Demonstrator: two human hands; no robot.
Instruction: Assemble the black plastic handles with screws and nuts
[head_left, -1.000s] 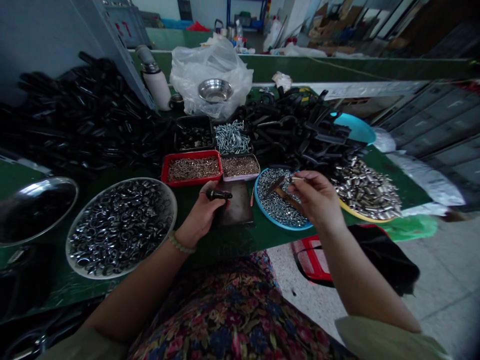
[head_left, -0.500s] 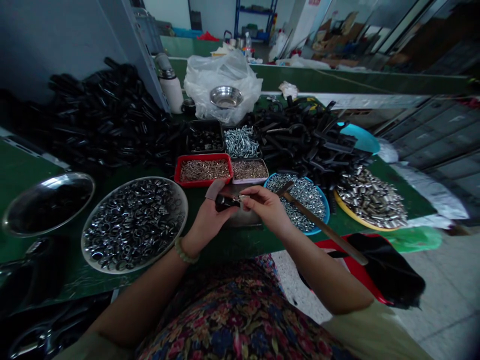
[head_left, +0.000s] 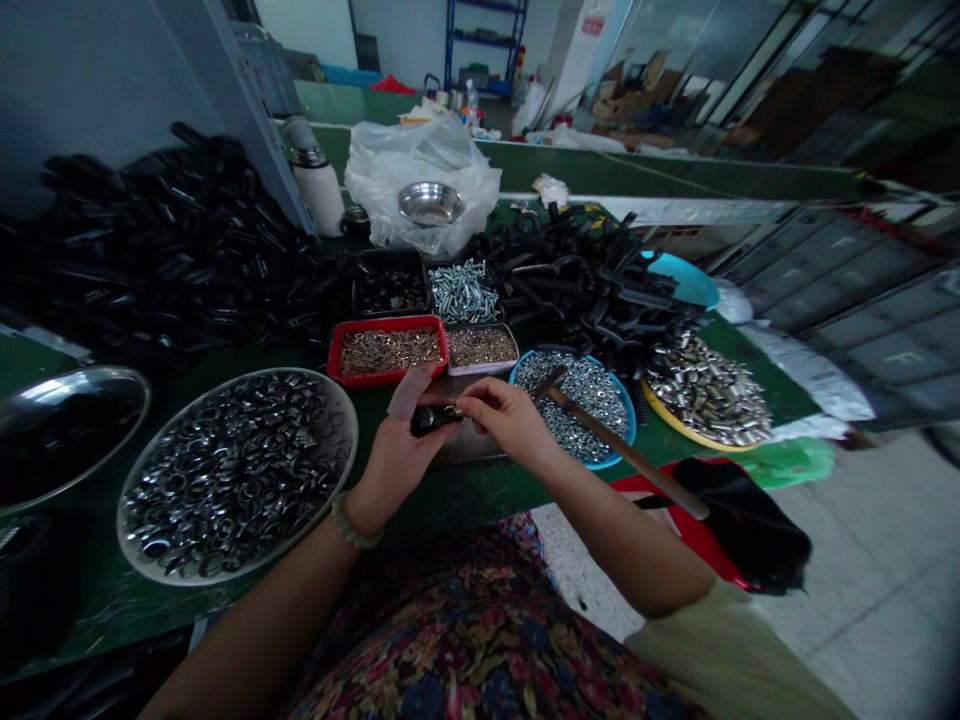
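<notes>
My left hand [head_left: 397, 452] is closed around a short, glossy black part [head_left: 427, 419], with a pale wrap on one finger. At the part's right end a small metal piece [head_left: 453, 410] shows, and the fingertips of my right hand [head_left: 511, 418] pinch there. My fingers partly hide this piece, so its kind cannot be made out. Below both hands lies a flat metal plate [head_left: 480, 446]. Just beyond them stand a red tray [head_left: 334, 352] of small brassy pins and a pale tray [head_left: 516, 362] of tiny metal parts.
A hammer [head_left: 630, 454] lies across the blue basin [head_left: 628, 432] of nuts at right. Beyond it is a yellow basin [head_left: 697, 432] of metal sleeves. A large tray [head_left: 133, 540] of dark rings stands left. Heaps of black parts [head_left: 577, 275] and a tray of screws [head_left: 463, 292] lie behind.
The view has shifted so that the table's things sit further left. My right fingers have closed in on the end of the black part, covering more of the shiny metal piece there.
</notes>
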